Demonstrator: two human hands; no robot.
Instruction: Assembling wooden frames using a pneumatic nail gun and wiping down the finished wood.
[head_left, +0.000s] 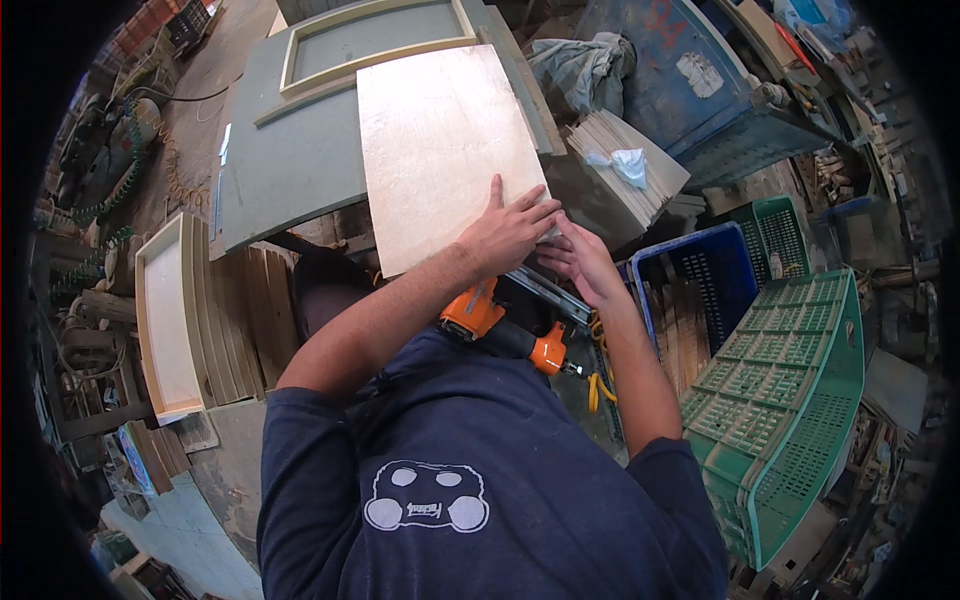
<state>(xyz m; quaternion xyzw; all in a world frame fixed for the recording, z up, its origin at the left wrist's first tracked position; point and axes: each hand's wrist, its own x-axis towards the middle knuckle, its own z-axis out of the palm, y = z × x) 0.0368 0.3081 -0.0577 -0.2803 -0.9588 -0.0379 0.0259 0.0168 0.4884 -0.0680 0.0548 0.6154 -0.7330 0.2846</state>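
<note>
A pale plywood panel (440,150) lies on a grey-green framed door (290,150). My left hand (510,232) rests flat on the panel's near right corner, fingers spread. My right hand (580,262) is just beside it, its fingertips at the panel's corner edge and partly hidden behind my left hand. I cannot tell whether it pinches anything. An orange and black nail gun (495,318) lies under my forearms, close to my chest, with neither hand on it.
A stack of wood slats (620,175) with a crumpled cloth on it stands to the right. Further right are a blue crate (700,265) and green plastic crates (790,380). A pale framed panel (170,320) leans at the left. Coiled hoses and clutter lie at the far left.
</note>
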